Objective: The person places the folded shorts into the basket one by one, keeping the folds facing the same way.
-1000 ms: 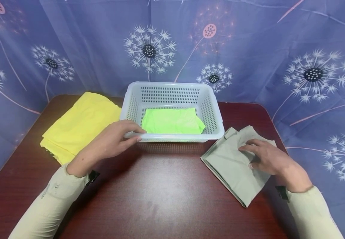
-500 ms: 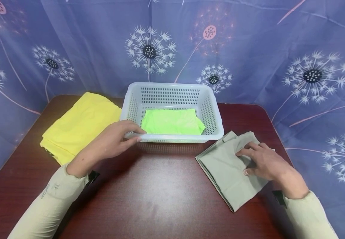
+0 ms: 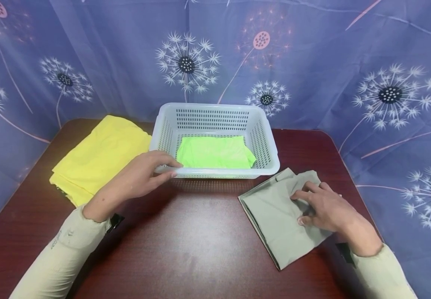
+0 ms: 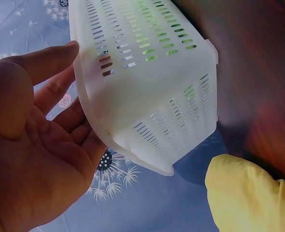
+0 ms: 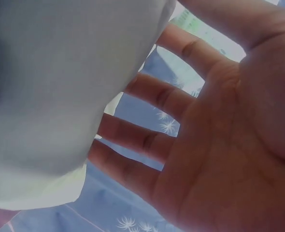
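A white slotted plastic basket (image 3: pixel 219 172) stands at the table's middle back, with a folded bright green cloth (image 3: pixel 215 151) lying flat inside. My left hand (image 3: pixel 174 169) holds its front left rim, fingers over the top and thumb at the outer edge. The left wrist view shows that hand (image 4: pixel 70 87) against the basket (image 4: pixel 147 96). To the right of the basket lies a folded grey-green cloth (image 3: pixel 271 220). My right hand (image 3: pixel 298 207) presses on it with spread fingers, and the fabric bunches at the fingertips. In the right wrist view the right hand (image 5: pixel 181 53) meets the grey-green cloth (image 5: pixel 50 96), which hides the fingertips.
A folded yellow cloth (image 3: pixel 99 155) lies at the back left of the dark red wooden table (image 3: pixel 200 249); its edge shows as the yellow cloth (image 4: pixel 249 198) beside the basket. A blue dandelion-print curtain (image 3: pixel 312 62) closes off the back and sides.
My right hand has slid the grey-green cloth leftward and toward me, turning it a little and wrinkling its far corner. The left hand and basket have stayed put.
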Demonstrator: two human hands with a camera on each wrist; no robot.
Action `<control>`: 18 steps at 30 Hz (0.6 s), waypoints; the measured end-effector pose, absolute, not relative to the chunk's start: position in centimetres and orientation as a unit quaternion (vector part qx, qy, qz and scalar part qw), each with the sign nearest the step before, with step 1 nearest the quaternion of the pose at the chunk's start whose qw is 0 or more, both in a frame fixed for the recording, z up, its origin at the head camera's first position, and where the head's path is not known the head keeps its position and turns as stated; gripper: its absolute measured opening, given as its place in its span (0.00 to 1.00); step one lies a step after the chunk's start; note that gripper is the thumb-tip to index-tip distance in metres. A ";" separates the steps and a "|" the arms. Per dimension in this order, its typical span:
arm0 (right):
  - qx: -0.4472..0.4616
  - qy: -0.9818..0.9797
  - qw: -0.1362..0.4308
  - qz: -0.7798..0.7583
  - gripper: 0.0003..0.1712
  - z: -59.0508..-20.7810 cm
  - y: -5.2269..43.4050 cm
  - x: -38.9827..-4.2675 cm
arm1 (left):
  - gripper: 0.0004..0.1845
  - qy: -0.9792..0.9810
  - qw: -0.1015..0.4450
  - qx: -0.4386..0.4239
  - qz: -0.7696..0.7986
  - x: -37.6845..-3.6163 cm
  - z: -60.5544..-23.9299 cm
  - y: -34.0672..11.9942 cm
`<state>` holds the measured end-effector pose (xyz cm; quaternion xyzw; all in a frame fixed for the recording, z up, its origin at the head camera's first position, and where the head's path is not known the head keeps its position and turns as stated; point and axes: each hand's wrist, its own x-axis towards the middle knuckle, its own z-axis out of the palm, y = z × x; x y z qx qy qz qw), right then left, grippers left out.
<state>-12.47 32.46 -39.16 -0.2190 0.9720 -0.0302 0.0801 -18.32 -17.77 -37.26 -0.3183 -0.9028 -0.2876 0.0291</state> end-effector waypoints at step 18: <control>-0.214 0.971 0.103 -0.016 0.36 -38.8 30.4 -11.4 | 0.10 -0.900 0.037 -0.323 -0.288 -18.4 -37.4 -17.7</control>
